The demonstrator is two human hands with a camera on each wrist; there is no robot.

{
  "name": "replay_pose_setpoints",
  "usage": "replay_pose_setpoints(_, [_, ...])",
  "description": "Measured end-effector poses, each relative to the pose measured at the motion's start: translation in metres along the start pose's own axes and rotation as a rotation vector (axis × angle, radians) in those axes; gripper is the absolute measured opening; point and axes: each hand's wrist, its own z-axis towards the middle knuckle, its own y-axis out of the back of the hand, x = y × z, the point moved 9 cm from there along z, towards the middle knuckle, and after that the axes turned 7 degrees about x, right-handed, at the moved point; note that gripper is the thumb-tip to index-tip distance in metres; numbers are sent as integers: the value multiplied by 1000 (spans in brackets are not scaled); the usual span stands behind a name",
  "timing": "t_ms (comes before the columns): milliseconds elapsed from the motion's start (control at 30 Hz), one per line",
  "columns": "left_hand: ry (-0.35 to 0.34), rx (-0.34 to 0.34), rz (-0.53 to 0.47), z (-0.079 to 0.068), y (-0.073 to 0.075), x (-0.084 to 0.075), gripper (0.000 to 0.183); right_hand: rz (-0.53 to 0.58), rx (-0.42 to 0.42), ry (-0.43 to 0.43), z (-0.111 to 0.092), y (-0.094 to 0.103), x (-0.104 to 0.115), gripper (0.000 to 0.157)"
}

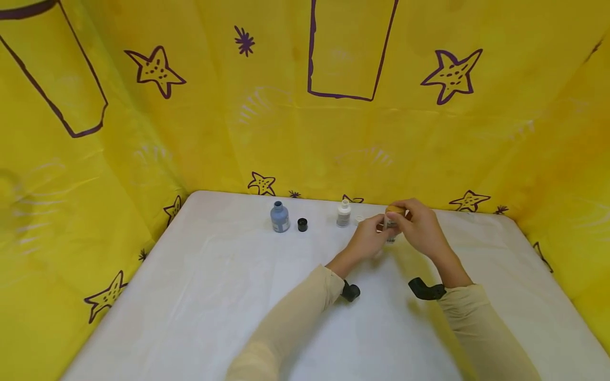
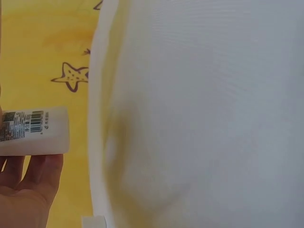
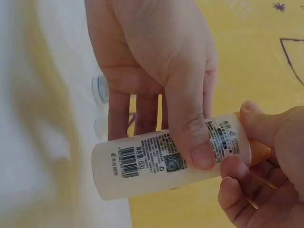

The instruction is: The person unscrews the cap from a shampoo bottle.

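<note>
A white plastic bottle with a printed label and barcode (image 3: 130,164) is held up off the table. In the right wrist view, my left hand (image 3: 152,52) grips its body with the thumb across the label. My right hand (image 3: 280,156) pinches the orange-yellow cap (image 3: 260,151) at the bottle's top end. Both hands meet over the table's far right part in the head view, partly covering the bottle (image 1: 391,222). Only the lower end of the bottle (image 2: 47,130) and some left fingers (image 2: 45,173) show in the left wrist view.
A blue bottle (image 1: 280,218) stands uncapped at the back, beside a black cap (image 1: 302,225). Nearer the hands stands a small white bottle (image 1: 343,214), also uncapped, with a white cap (image 1: 359,219) close by. The yellow patterned curtain (image 1: 286,132) borders the white table (image 1: 229,296).
</note>
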Motion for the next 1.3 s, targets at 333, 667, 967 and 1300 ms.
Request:
replay_pose_setpoints(333, [-40, -4, -61, -27, 23, 2, 32, 71, 27, 15, 0, -11, 24, 28])
replay_pose_setpoints(667, [-65, 55, -8, -45, 45, -7, 29, 115, 68, -27, 0, -15, 47, 33])
replay_pose_setpoints(967, [-126, 137, 1, -51, 59, -17, 31, 159, 84, -111, 2, -16, 60, 37])
replay_pose_setpoints(1300, [-166, 167, 23, -61, 71, -29, 33, 242, 87, -62, -1, -18, 72, 32])
